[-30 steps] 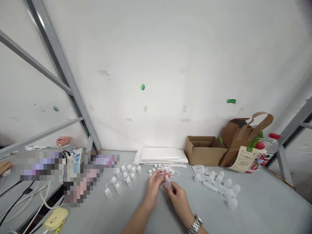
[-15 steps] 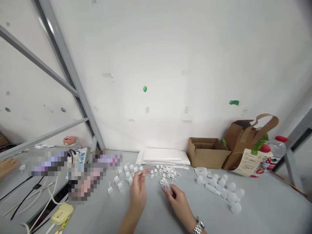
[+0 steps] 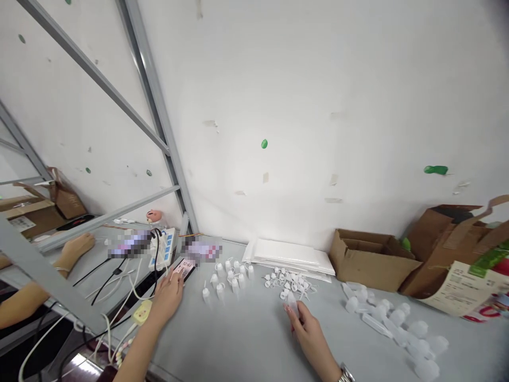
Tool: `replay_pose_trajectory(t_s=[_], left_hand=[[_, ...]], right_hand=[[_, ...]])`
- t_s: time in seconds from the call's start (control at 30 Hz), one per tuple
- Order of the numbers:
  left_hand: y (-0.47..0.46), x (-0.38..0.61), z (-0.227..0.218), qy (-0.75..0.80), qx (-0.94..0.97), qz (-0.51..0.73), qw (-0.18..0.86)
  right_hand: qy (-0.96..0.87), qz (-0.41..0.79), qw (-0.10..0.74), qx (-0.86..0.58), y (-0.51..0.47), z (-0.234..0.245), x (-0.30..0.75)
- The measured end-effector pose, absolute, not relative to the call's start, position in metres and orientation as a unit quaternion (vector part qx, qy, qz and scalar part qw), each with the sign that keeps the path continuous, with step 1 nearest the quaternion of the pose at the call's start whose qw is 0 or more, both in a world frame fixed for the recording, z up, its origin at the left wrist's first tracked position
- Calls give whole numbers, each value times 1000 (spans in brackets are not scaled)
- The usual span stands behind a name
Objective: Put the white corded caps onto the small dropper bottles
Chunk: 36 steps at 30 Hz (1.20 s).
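Observation:
My left hand (image 3: 170, 292) lies stretched out with its fingertips on the lit screen of a phone (image 3: 186, 266). In my right hand (image 3: 308, 326) is a small translucent plastic bottle (image 3: 292, 301), gripped between thumb and fingers. Just beyond that bottle lies a heap of white caps (image 3: 296, 281) with loops. Between my hands, several small bottles with white caps (image 3: 235, 285) stand upright in a group. Off to the right, more translucent bottles (image 3: 392, 318) lie loosely together on the grey table (image 3: 246, 339).
White padded envelopes (image 3: 286, 252) lie against the wall, beside an open cardboard box (image 3: 374, 260) and a brown paper bag (image 3: 441, 244). Left are a power strip (image 3: 164, 248), tangled cables, a yellow case (image 3: 142, 312) and a metal frame post (image 3: 167, 138). Another person's hand (image 3: 79, 245) rests beyond it.
My left hand has moved left from beside the caps onto the phone, whose screen is now lit. The view has turned left. My right hand still holds the bottle near the caps.

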<state>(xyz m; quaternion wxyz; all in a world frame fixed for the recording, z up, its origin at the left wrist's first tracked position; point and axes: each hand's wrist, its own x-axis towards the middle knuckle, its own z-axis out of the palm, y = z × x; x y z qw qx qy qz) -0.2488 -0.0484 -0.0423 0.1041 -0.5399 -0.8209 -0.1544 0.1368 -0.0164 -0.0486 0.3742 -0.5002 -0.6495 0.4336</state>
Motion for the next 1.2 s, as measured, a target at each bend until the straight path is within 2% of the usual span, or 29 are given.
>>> replay_pose_trajectory(t_s=[0.3,0.7,0.87,0.93,1.0,1.07,1.2], left_hand=[[-36,-256,-53,-822,-533,-164,116],[-47,-251,-40,-809,-524,-255,83],[-48,-190,-22,-765,-547,-336,53],[-46,-140,-12,-691,-529,-485,-82],[-41,-85,-4,-599,-490,-583,-246],[-30,-37,-1,-512,-440,-631,-383],[-1,16,-13,-424,-292,-660,-547]], right_hand=[[-659,441,347,-501,-15,-45,137],[-677,427,339,-495,-16,-53,137],[-685,401,348,-499,-14,-54,136],[-697,381,363,-488,-13,-52,136],[-706,363,383,-472,-13,-49,138],[-707,359,400,-460,-13,-46,139],[-698,358,408,-467,-13,-43,142]])
